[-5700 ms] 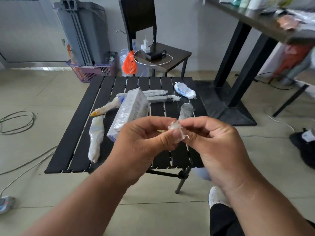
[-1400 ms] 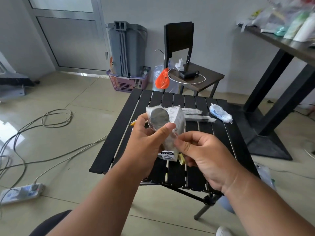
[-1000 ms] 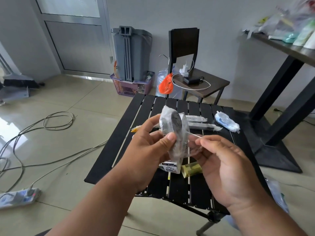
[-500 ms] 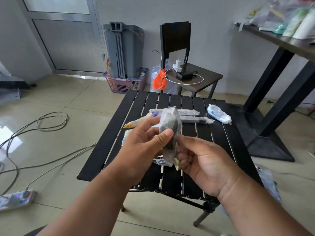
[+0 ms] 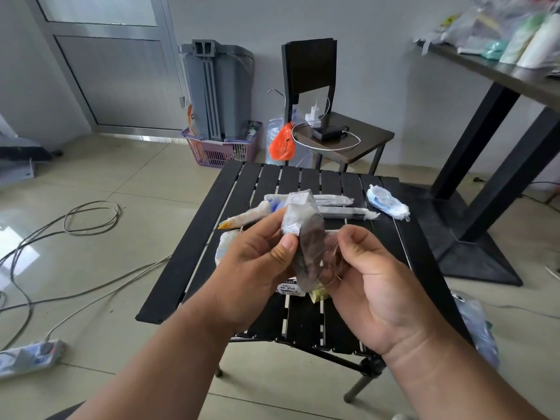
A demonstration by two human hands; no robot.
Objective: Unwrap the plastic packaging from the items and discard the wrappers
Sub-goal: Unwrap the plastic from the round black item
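Above the black slatted table, the left hand pinches a wrapped round item between thumb and fingers, while the right hand curls its fingers into the loosened clear film at its side. That wrap looks only partly peeled. Beyond the hands, several bundles lie on the slats with their wrap on: a pointed one, two long ones, a bluish lump and a box. By my reckoning, most of the job remains, and no discarded wrapper is clearly visible.
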